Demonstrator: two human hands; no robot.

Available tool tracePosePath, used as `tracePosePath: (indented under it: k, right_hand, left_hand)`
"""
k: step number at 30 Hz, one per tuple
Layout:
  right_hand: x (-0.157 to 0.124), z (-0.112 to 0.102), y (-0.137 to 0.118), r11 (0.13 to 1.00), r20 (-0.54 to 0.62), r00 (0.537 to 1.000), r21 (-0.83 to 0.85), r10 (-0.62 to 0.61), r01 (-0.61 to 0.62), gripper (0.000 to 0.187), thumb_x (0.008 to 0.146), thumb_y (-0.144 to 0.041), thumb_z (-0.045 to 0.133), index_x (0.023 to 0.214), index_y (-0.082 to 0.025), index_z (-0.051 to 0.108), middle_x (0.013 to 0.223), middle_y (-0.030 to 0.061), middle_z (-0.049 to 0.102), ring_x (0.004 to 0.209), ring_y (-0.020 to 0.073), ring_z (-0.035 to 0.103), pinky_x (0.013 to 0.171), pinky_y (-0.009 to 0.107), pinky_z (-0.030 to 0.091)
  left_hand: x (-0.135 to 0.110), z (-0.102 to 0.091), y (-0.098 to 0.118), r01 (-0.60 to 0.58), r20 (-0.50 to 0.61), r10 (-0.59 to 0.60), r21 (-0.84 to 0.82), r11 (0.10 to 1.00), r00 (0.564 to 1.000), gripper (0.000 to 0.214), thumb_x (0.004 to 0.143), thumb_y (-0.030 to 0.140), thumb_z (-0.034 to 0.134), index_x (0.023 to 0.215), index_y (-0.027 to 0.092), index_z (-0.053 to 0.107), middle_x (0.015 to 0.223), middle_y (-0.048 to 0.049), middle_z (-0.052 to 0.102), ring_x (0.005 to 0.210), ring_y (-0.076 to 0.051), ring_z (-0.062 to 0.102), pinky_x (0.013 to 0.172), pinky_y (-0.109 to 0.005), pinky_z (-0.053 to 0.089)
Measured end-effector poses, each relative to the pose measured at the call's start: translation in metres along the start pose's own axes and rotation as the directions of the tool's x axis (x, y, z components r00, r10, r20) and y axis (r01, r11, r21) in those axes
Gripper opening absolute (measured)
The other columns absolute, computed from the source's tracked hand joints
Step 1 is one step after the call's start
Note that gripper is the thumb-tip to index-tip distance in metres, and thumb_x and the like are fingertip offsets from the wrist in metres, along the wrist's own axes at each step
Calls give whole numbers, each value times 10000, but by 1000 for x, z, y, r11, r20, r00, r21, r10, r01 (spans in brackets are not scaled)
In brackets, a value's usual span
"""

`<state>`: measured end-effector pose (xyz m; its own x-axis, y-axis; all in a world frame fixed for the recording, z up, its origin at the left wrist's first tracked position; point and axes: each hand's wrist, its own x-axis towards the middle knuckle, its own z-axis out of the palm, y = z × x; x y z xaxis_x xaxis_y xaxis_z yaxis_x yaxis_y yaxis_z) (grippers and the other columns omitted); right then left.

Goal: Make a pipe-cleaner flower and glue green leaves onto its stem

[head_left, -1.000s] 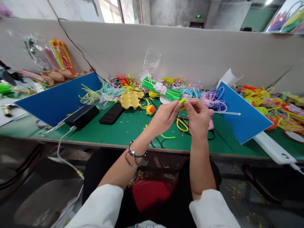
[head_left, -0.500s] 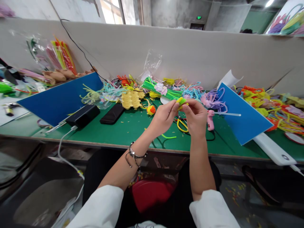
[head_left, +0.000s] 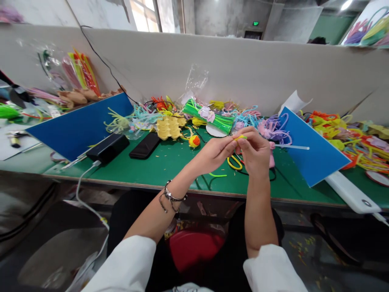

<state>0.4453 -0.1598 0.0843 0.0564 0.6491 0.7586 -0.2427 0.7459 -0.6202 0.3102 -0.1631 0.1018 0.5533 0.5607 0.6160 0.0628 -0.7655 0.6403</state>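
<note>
My left hand and my right hand meet above the green table, fingertips together. Between them they pinch a small yellow and green piece of pipe cleaner, mostly covered by the fingers. Below the hands lie yellow-handled scissors, their blades partly hidden. A pink glue gun with a clear glue stick is just beyond my right hand. One loose green pipe cleaner rests on the table under my left wrist. Behind the hands is a bundle of green pipe cleaners.
An orange and yellow pipe-cleaner ball sits beside a yellow egg-carton piece. To the left are a black phone and a black box with a white cable. Blue boards stand at both sides; pipe cleaners pile along the back.
Both hands have shifted slightly right and closed further over the yellow and green piece, so less of it shows. The glue gun is more covered by my right hand.
</note>
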Motion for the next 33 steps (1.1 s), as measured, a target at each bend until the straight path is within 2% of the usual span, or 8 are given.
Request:
tracePosePath:
  k: [6,14,18,21,23,26,28,33]
  right_hand:
    - [4,-10,2,999,-207,977,-16,-54,52,188,746,-331,706,626,-207,632,719,-27,556,702,89,537,635,236,437]
    - [8,-13,8,998,-389,919,-38,-65,55,224,720,-374,703,637,-206,581,670,-38,502,629,79,499,638,253,434]
    - [7,-15,9,992,-422,907,-121,-18,-37,249,701,-423,690,663,-211,565,654,-44,496,542,61,435,566,233,412]
    - [6,-26,12,946,-330,938,-256,107,-198,249,751,-464,611,772,-215,599,678,-29,539,545,73,466,574,237,435]
    - [5,-36,16,815,-248,936,-468,250,-342,310,821,-470,505,938,-205,617,754,1,600,612,101,544,629,260,475]
    - [2,-50,28,275,-231,836,-872,498,-405,396,868,-394,446,1177,-174,558,992,66,655,808,153,628,760,305,496]
    - [-2,-53,39,27,-276,771,-935,574,-354,376,829,-341,523,1140,-141,594,1026,114,660,923,221,627,823,361,477]
    - [-12,-50,68,-210,-366,619,-927,695,-312,106,705,-205,630,787,-162,682,878,165,685,875,296,645,742,402,472]
  left_hand:
    - [-9,-5,-11,144,69,-142,-24,989,987,335,950,370,320,707,171,437,566,54,393,501,-64,359,488,-185,299]
    - [-20,-19,-9,144,118,-183,284,948,976,280,931,316,282,720,183,410,595,42,394,551,-94,387,555,-213,300]
    - [-25,-23,-16,184,122,-250,396,900,961,270,930,330,272,703,201,342,571,44,367,524,-106,359,539,-229,264]
    - [-29,-30,-28,258,44,-308,442,859,950,255,918,321,295,696,202,335,552,47,344,510,-109,337,532,-235,237]
    - [-32,-38,-37,310,-11,-334,401,862,943,257,915,311,303,697,193,372,564,40,369,524,-107,354,539,-229,249]
    - [-36,-54,-46,410,-66,-405,175,895,912,268,914,303,315,693,183,409,569,44,357,506,-90,331,503,-207,256]
    - [-39,-64,-51,496,-33,-499,-75,865,866,257,916,307,323,706,187,409,541,66,292,456,-77,259,442,-191,221]
    - [-52,-75,-71,560,121,-592,-516,648,797,243,910,349,387,736,185,425,518,98,205,405,-51,159,372,-162,156]
